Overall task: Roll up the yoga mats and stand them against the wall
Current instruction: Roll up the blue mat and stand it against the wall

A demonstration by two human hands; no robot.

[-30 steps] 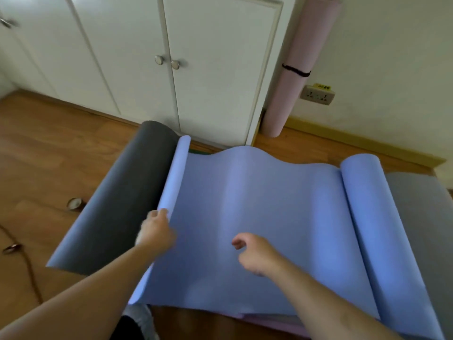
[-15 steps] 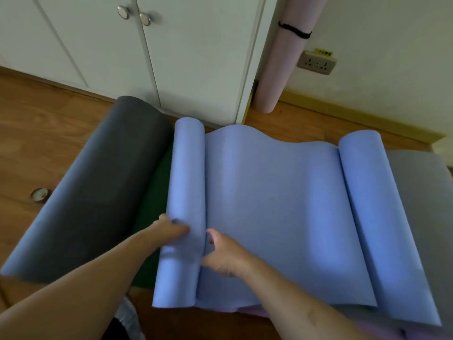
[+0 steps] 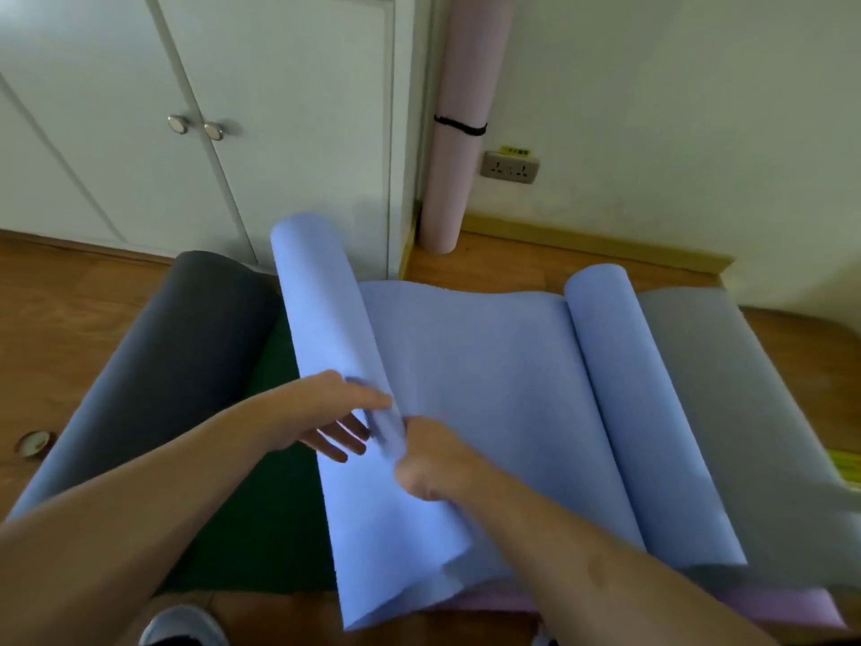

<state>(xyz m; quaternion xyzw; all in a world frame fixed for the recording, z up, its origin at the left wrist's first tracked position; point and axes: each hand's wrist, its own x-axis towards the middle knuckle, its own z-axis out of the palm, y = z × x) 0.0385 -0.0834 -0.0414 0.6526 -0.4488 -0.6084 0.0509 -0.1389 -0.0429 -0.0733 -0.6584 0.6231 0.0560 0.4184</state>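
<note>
Wooden flooring [image 3: 60, 328] is seen beneath a stack of mats, with white cupboard doors [image 3: 279, 132] at 11 o'clock and a cream wall [image 3: 675, 109] at 1 o'clock. At 9 o'clock a dark grey mat [image 3: 153, 366] is laid out, its far end curled, and a dark green mat [image 3: 261, 496] is exposed just beside it. Over the middle a blue mat [image 3: 475, 366] is spread, rolled up at both its left and right ends. The left roll [image 3: 335, 347] is touched by the left hand [image 3: 326, 417], fingers extended against it, while the right hand [image 3: 433, 454] is curled over the same roll; the exact grip is blurred. At 12 o'clock a rolled pink mat [image 3: 456, 123], bound by a black band [image 3: 460, 127], is stood against the wall beside a socket [image 3: 510, 166]. At 3 o'clock a light grey mat [image 3: 745, 412] is seen.
</note>
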